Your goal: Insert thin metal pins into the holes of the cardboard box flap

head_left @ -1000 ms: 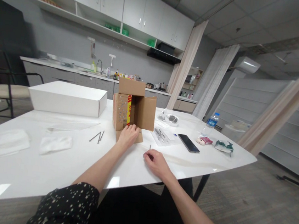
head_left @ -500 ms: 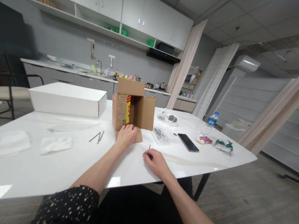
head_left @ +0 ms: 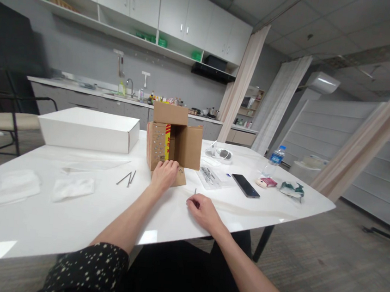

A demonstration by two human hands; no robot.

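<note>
Head view: left hand arches at box, right hand clasps rod.

Even, cool indoor light leaves the room moderately bright. The glossy white desk throws back hard glare in patches at its near left corner and along its front edge. Inside the cardboard box shadow deepens, and the lap sinks to near black. The wide lens stretches and slants the outer parts, the curtain at right especially; distant bottles look soft.
</note>
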